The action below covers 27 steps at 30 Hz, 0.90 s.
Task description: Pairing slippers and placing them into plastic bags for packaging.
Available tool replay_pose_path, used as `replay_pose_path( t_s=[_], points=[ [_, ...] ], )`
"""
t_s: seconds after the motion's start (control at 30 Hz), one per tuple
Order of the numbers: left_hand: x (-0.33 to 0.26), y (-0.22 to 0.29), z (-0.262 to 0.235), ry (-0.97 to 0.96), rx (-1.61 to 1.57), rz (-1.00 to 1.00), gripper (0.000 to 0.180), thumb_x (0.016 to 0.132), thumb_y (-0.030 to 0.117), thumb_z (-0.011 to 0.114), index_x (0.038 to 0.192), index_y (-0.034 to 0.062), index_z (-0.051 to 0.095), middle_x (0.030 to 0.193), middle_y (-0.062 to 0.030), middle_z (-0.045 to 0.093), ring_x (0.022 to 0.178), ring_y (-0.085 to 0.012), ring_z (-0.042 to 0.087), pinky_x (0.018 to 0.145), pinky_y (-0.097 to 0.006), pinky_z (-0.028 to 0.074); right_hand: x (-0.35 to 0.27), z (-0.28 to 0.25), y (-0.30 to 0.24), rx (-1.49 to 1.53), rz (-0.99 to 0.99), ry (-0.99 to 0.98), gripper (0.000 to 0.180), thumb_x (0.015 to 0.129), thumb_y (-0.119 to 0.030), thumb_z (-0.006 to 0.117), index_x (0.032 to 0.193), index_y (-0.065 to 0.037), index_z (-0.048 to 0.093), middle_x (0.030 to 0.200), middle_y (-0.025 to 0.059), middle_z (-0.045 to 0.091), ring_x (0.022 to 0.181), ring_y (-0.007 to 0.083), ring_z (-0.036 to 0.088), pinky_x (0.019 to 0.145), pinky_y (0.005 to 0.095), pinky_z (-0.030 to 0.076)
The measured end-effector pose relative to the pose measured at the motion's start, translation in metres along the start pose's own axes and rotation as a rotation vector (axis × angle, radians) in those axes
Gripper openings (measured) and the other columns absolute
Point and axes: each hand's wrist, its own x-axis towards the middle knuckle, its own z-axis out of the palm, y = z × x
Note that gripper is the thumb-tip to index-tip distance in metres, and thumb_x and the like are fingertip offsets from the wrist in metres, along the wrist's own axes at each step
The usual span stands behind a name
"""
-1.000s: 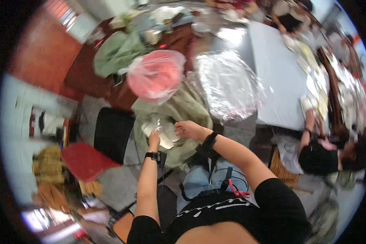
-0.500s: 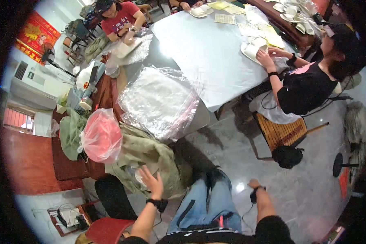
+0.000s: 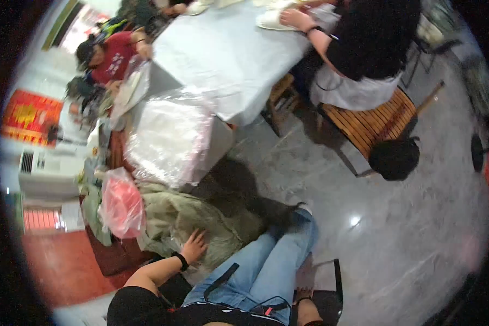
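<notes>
Olive-green sack (image 3: 193, 214), crumpled, stands at the near end of the counter, directly in front of the wearer's jeans (image 3: 261, 266). Its mouth and interior cannot be made out among the folds, and the far lower side falls into deep shadow.

Left hand (image 3: 194, 248): open, fingers spread, palm down at the sack's near edge; whether it presses the fabric or is just above it cannot be told. Right hand (image 3: 303, 292): low, near the bottom edge of the view, beside a black-framed chair (image 3: 329, 305); dark and partly lost against it, so neither its grip nor any contact with the seat can be determined.

Beside the sack, a pink item (image 3: 124, 202) shows through a clear plastic bag that blurs its shape. Glossy clear plastic (image 3: 168, 138) covers one end of the counter (image 3: 217, 60); glare obscures what lies under it.

At the upper edge, a co-worker in black (image 3: 372, 41) is cut off above the shoulders, one hand on a white shoe-like item (image 3: 270, 20), itself partly covered. A second co-worker in red (image 3: 116, 57) is blurred, hands indistinct. A slatted wooden chair (image 3: 379, 120) is partly hidden by white cloth (image 3: 350, 89); a black rounded object (image 3: 395, 159) at its corner is unidentifiable.
</notes>
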Motion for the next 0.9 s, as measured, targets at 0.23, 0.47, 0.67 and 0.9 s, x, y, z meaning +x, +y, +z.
replay_pose_path(
  t_s=[0.23,0.47,0.67,0.9],
  points=[
    [0.010,-0.019,-0.020,-0.140,0.152,0.189,0.028,0.083,0.024,0.046,0.096,0.0112,0.067,0.110,-0.0073,0.059,0.126,-0.0283,0.033,0.110,-0.050,0.008,0.047,0.045,0.017,0.211,0.115,-0.410,0.071,0.083,-0.061,0.039,0.137,-0.017,0.030,0.145,0.0054,0.023,0.133,0.0231,0.020,0.107,0.0482,0.016],
    [0.024,-0.032,0.089,-0.570,-0.498,-0.243,0.029,0.086,0.020,0.044,0.101,0.0074,0.065,0.109,-0.0082,0.060,0.116,-0.0257,0.042,0.096,-0.043,0.029,0.071,0.039,0.015,0.272,0.038,-0.238,0.070,0.082,-0.057,0.045,0.136,-0.015,0.031,0.141,0.0080,0.029,0.130,0.0278,0.025,0.104,0.0503,0.021],
    [-0.010,-0.011,0.093,-0.707,-0.438,-0.258,0.026,0.085,0.019,0.049,0.102,0.0066,0.065,0.111,-0.0062,0.060,0.099,-0.0225,0.055,0.078,-0.038,0.043,0.039,-0.069,0.043,0.262,-0.056,-0.175,0.070,0.081,-0.053,0.051,0.136,-0.014,0.032,0.137,0.0102,0.035,0.127,0.0318,0.029,0.102,0.0520,0.025],
    [-0.017,0.019,0.051,-0.769,-0.603,-0.411,0.022,0.086,0.014,0.052,0.103,0.0095,0.065,0.111,-0.0096,0.059,0.103,-0.0271,0.053,0.089,-0.043,0.038,0.057,-0.117,0.128,0.238,-0.035,-0.064,0.063,0.082,-0.045,0.055,0.132,-0.012,0.037,0.131,0.0126,0.043,0.123,0.0352,0.035,0.098,0.0517,0.031]
  ],
)
